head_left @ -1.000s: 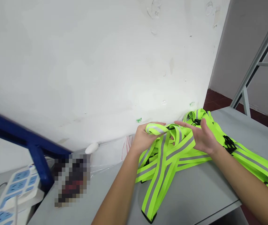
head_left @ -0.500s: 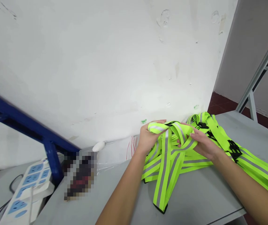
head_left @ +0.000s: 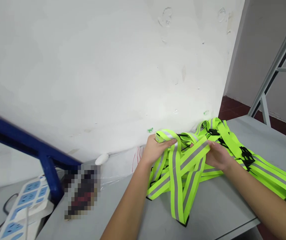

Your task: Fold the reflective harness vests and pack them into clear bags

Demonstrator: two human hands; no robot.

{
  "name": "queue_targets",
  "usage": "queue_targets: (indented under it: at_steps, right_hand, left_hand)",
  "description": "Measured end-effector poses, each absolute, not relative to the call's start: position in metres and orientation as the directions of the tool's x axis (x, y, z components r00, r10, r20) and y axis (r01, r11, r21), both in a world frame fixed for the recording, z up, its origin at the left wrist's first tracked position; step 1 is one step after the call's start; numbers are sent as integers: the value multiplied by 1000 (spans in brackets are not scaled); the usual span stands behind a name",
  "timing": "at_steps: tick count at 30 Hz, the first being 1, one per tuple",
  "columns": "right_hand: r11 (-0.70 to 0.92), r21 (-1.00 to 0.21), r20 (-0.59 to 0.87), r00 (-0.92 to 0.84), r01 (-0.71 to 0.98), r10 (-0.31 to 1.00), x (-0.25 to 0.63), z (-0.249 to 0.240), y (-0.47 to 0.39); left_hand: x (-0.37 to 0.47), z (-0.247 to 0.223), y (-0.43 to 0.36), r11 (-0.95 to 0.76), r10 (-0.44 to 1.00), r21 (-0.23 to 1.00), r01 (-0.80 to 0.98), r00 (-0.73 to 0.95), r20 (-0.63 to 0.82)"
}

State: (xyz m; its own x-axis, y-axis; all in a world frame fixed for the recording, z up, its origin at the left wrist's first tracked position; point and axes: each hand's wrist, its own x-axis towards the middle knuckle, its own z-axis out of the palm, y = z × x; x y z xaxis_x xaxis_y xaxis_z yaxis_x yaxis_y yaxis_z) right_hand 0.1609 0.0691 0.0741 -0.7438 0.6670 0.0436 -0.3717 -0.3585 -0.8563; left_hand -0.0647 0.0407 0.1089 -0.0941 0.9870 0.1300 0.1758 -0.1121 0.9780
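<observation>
Neon yellow-green straps (head_left: 175, 173) with grey reflective stripes hang in loops between both hands and spread over the grey table. My left hand (head_left: 155, 148) is closed on the folded straps, its thumb lying over a band. Closed around the right side of the same bundle is my right hand (head_left: 216, 154); its fingertips are partly hidden behind a band. One long loop ends in a black fitting (head_left: 183, 222) near the table's front. More of these straps, with black buckles (head_left: 246, 157), lie to the right.
A white power strip (head_left: 24, 208) with cables is at the lower left by a blue metal frame (head_left: 50, 166). Clear plastic bags (head_left: 120, 163) and a white oval object (head_left: 102, 159) lie against the white wall. A pixelated item (head_left: 82, 193) rests on the table (head_left: 112, 200).
The left thumb has come down over the front band. A wide band now crosses diagonally between the hands, and the hanging loop has shifted slightly right. The view has shifted a little.
</observation>
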Motion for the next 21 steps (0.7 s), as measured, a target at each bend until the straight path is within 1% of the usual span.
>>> queue_targets:
  at_steps: [3, 5, 7, 9, 12, 14, 18, 21]
  right_hand:
    - [-364, -848, 94, -786, -385, 611, 163, 76, 70]
    - [-363, -847, 118, -802, -389, 585, 164, 78, 71]
    - [-349, -865, 105, -810, -360, 577, 163, 80, 71]
    - [-315, -898, 57, -790, -307, 610, 162, 81, 72]
    - [-272, -931, -29, -691, -245, 723, 158, 81, 74]
    - [-267, -934, -47, -656, -239, 753, 156, 81, 75]
    - [-294, -904, 11, -705, -311, 710, 156, 78, 78]
    - [-334, -882, -11, -696, -332, 718, 156, 72, 79]
  left_hand:
    - [-62, 107, 42, -63, 984, 993, 96, -161, 78]
    - [-60, 107, 43, -68, 975, 996, 52, -209, 78]
    - [-59, 108, 43, -84, 965, 996, 27, -248, 88]
    - [-59, 109, 43, -109, 957, 994, 7, -269, 107]
    - [-63, 113, 43, -148, 947, 989, -12, -290, 138]
    - [-66, 115, 43, -159, 945, 987, -21, -294, 146]
    - [-71, 117, 43, -196, 952, 981, 4, -240, 191]
    - [-73, 117, 41, -259, 945, 965, 43, -193, 263]
